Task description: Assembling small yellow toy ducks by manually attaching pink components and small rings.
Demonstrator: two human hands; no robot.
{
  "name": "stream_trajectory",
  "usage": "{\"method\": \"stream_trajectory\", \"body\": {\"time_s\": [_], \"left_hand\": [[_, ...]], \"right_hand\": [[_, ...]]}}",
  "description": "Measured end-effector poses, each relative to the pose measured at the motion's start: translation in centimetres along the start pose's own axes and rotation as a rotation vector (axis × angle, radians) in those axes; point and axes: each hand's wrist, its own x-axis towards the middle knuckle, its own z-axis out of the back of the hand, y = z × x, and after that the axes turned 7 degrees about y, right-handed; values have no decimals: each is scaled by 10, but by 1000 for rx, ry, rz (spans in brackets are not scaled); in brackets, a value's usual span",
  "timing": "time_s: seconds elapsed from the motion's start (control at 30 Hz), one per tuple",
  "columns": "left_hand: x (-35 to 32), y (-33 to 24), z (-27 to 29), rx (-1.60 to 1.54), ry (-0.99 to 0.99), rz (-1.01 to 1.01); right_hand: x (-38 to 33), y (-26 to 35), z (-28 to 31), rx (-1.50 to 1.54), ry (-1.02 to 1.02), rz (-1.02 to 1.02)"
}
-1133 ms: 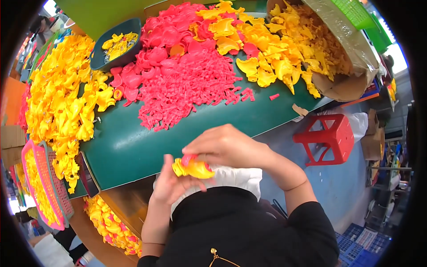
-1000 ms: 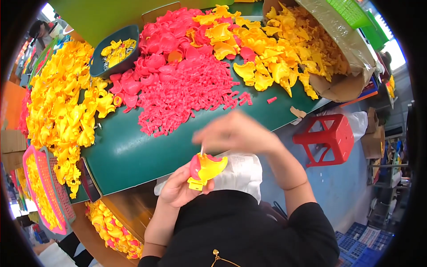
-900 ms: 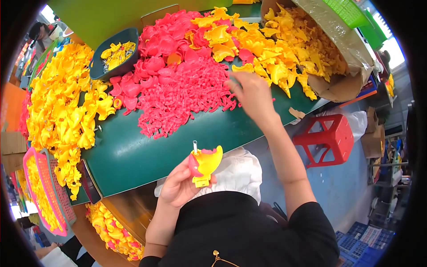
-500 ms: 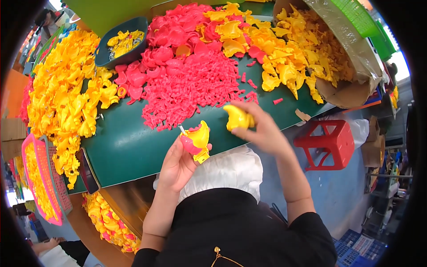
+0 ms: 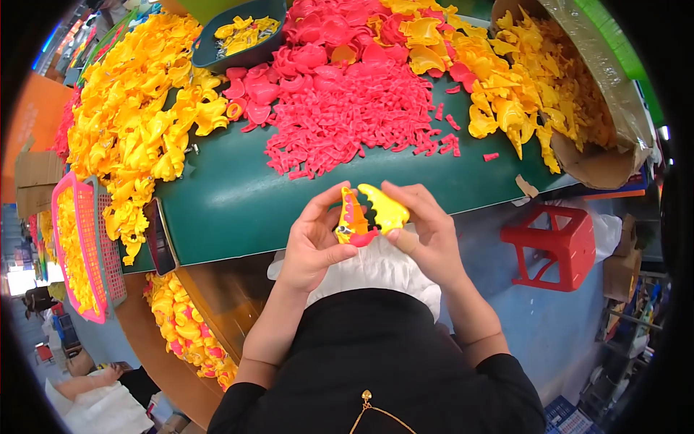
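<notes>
**Two shells, one seam, held over the table edge**

Pictured from above: left hand (image 5: 312,242) closed on a yellow half-shell (image 5: 348,217) with a red insert (image 5: 359,237) seated along its lower edge, thumb on the near side, fingers curled over the top. Just beside it, right hand (image 5: 426,235) pinching a second yellow shell (image 5: 385,208), fingertips on the far side, thumb underneath. Both pieces held in mid-air above a white cloth (image 5: 376,267) on the lap, just short of the near edge of the green table (image 5: 238,195).

Key relation: shells almost touching at the upper tips, splayed apart lower down in a narrow V. Long axis of each piece running roughly away from the body, tilted slightly toward the other. Second shell lying directly to the right of the first, open faces seemingly turned inward, though hard to tell for sure at this size. Neither hand clearly nearer the gap; both flanking it about evenly.

Behind, on the table: a heap of red parts (image 5: 347,116) at centre, yellow parts (image 5: 137,123) piled at left, more yellow spilling from a cardboard box (image 5: 607,145) at right. Red stool (image 5: 553,246) on the floor to the right, pink basket (image 5: 76,246) of yellow pieces at far left
</notes>
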Motion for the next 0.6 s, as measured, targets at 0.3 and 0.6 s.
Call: {"method": "stream_trajectory", "body": {"time_s": [0.3, 0.6], "left_hand": [[-3, -4, 5, 63, 72, -17], [-7, 2, 4, -31, 10, -84]], "right_hand": [[1, -1, -22, 0, 20, 20], [8, 2, -27, -169, 84, 60]]}}
